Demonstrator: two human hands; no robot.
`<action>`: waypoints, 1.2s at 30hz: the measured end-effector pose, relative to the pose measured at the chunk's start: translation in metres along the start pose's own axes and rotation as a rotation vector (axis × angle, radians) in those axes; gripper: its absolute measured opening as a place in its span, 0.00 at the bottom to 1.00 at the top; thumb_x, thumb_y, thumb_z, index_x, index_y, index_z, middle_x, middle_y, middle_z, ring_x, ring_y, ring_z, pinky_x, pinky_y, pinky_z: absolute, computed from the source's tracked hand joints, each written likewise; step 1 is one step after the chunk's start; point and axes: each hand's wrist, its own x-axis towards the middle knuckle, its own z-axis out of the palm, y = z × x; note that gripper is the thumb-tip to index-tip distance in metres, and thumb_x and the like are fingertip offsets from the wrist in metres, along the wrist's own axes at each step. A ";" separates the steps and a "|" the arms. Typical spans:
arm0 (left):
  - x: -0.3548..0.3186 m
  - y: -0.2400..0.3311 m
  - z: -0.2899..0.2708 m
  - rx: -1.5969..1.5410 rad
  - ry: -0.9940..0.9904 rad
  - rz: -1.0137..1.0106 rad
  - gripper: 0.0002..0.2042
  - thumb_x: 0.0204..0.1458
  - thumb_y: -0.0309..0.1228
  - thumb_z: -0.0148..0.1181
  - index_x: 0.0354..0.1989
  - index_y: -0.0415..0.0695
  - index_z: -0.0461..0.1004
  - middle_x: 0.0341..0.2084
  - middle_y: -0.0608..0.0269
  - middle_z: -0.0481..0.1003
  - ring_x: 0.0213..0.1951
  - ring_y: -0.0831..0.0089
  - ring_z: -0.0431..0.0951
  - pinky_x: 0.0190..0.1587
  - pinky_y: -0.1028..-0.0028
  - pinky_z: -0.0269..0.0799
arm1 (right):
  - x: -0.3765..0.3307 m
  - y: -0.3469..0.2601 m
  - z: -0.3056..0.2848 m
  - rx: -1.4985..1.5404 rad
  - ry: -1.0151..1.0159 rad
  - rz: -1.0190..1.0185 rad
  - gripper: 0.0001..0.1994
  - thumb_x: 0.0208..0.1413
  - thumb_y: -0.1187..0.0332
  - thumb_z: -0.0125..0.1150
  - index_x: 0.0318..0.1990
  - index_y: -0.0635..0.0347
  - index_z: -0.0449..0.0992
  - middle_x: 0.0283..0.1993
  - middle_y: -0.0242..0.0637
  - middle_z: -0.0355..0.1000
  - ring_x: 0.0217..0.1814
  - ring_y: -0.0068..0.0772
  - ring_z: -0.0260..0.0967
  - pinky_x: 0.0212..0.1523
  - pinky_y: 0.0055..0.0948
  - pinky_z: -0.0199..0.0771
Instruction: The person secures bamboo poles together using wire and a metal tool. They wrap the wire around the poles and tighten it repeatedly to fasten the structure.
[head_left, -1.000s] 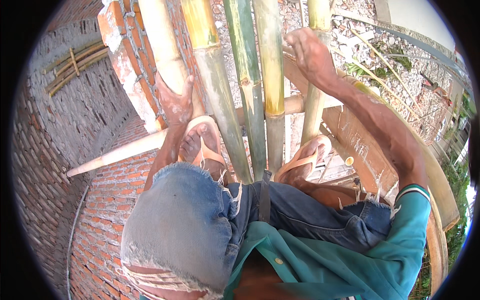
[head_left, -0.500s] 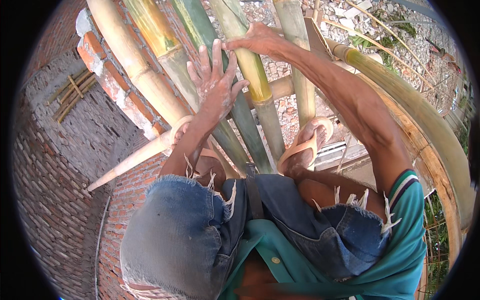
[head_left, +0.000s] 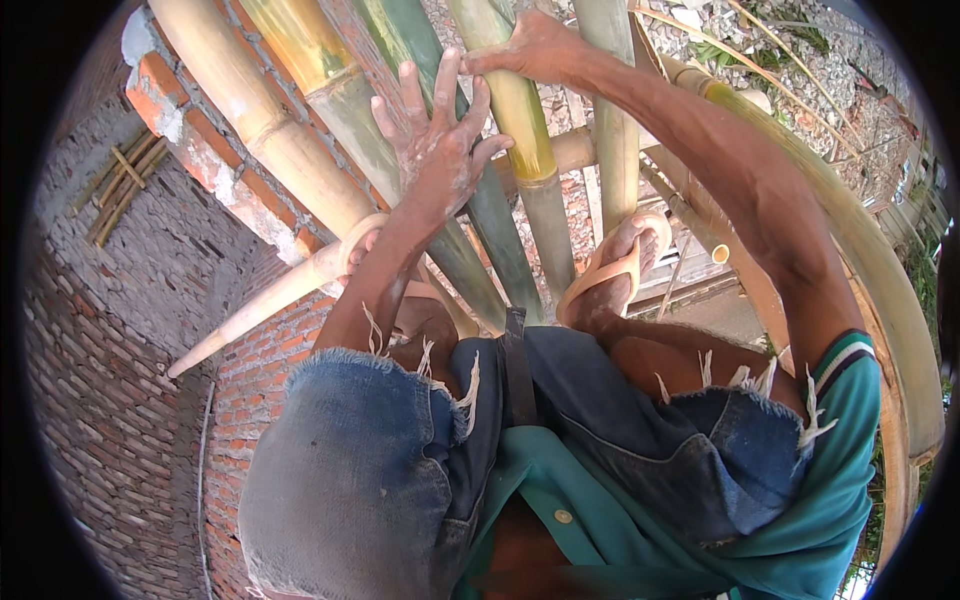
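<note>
Several bamboo poles fan out away from me, side by side. My left hand point(head_left: 435, 140) lies with fingers spread over the dark green bamboo pole point(head_left: 497, 215); whitish dust coats its skin. Farther off, my right hand point(head_left: 530, 48) is closed around the yellow-green bamboo pole point(head_left: 536, 150), its fingers partly hidden behind it. To the left are a yellow and grey-green pole point(head_left: 345, 100) and a pale pole point(head_left: 260, 125). A grey-green pole point(head_left: 618, 150) stands right of my right hand. My sandalled feet point(head_left: 615, 265) rest among the poles.
A broken brick wall edge point(head_left: 205, 150) runs along the left, with a deep brick wall point(head_left: 100, 450) below. A pale bamboo crosspiece point(head_left: 250, 305) juts out left. Thick bamboo point(head_left: 850, 200) curves along the right. Rubble point(head_left: 690, 20) covers the ground beyond.
The view has shifted slightly, so the poles and both hands sit higher in it. My left hand stays spread on the green pole, and my right hand keeps its grip on the yellow-green one.
</note>
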 end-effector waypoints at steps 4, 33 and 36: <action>0.001 -0.004 0.001 -0.027 0.041 0.042 0.32 0.52 0.57 0.66 0.64 0.56 0.75 0.79 0.59 0.46 0.78 0.40 0.33 0.68 0.27 0.29 | 0.006 -0.012 -0.009 -0.262 -0.104 0.023 0.34 0.46 0.42 0.75 0.37 0.75 0.80 0.33 0.51 0.79 0.29 0.41 0.77 0.36 0.42 0.77; 0.008 -0.018 0.006 0.217 0.032 0.165 0.43 0.59 0.61 0.58 0.73 0.40 0.60 0.77 0.55 0.48 0.75 0.32 0.32 0.70 0.30 0.36 | -0.354 -0.064 -0.087 -0.340 0.623 -0.082 0.16 0.60 0.65 0.54 0.31 0.71 0.80 0.31 0.63 0.77 0.38 0.64 0.79 0.39 0.55 0.78; 0.009 -0.015 0.011 0.426 0.149 0.225 0.42 0.62 0.60 0.56 0.74 0.38 0.58 0.73 0.49 0.58 0.74 0.35 0.48 0.70 0.36 0.49 | -0.426 -0.052 -0.078 -0.394 0.736 0.109 0.17 0.61 0.63 0.54 0.31 0.70 0.80 0.31 0.62 0.77 0.37 0.63 0.79 0.39 0.55 0.78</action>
